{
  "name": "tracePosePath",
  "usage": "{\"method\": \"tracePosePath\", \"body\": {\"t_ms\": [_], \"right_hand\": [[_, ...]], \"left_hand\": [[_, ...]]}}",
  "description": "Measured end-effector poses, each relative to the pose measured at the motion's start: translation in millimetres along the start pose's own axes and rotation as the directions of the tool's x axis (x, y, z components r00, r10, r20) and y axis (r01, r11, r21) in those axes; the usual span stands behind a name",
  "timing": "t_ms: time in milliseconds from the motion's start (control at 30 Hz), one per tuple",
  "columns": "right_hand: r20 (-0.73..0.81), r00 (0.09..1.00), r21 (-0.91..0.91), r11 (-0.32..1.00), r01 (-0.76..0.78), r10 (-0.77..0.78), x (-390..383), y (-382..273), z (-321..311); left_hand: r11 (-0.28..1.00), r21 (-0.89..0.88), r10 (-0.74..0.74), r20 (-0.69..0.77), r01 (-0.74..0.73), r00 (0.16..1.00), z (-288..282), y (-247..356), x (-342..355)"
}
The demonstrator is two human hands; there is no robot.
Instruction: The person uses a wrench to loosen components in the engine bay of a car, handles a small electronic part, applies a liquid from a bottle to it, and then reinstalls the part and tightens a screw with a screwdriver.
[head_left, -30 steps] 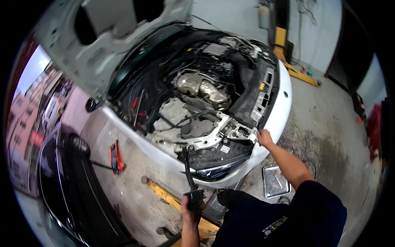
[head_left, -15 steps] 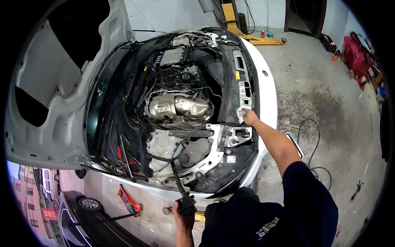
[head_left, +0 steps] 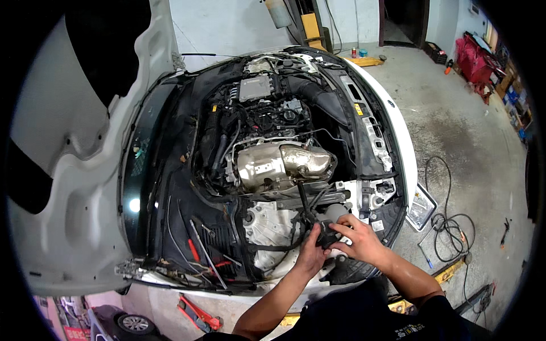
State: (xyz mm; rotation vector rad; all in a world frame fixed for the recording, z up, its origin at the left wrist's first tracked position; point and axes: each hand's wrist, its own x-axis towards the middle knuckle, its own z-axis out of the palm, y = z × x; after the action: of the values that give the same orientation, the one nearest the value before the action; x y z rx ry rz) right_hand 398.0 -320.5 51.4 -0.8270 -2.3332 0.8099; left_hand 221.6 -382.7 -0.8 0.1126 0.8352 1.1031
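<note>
my left hand (head_left: 310, 254) and right hand (head_left: 363, 243) hold a black tool (head_left: 326, 233) between their fingers (head_left: 344, 229). its shaft (head_left: 303, 198) points toward a silver cover (head_left: 261, 165).

The black device (head_left: 327, 234) obstructs the near side; the dark gap (head_left: 343, 162) by the silvery cover (head_left: 261, 165) (thin pipe (head_left: 324, 130) across) lies open.

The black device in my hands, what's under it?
Part of a grey cover shows beyond the device, with a black hose to its left. What lies directly beneath is hidden by the device, your left hand and right hand.
</note>
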Motion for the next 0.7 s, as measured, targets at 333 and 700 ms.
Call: {"method": "tracePosePath", "body": {"t_ms": [333, 700], "right_hand": [[0.018, 0.999, -0.331, 0.943, 0.041, -0.037, 176.3, -15.1, 63.9], [0.161, 0.983, -0.383, 0.924, -0.021, 0.089, 436.3, 60.2, 58.1]], "left_hand": [[0.991, 0.071, 0.11, 0.076, -0.115, 0.991, -51.0, 146.2, 66.3], [0.426, 0.681, 0.317, 0.505, -0.596, 0.803, -107.3, 218.3, 166.5]]}}
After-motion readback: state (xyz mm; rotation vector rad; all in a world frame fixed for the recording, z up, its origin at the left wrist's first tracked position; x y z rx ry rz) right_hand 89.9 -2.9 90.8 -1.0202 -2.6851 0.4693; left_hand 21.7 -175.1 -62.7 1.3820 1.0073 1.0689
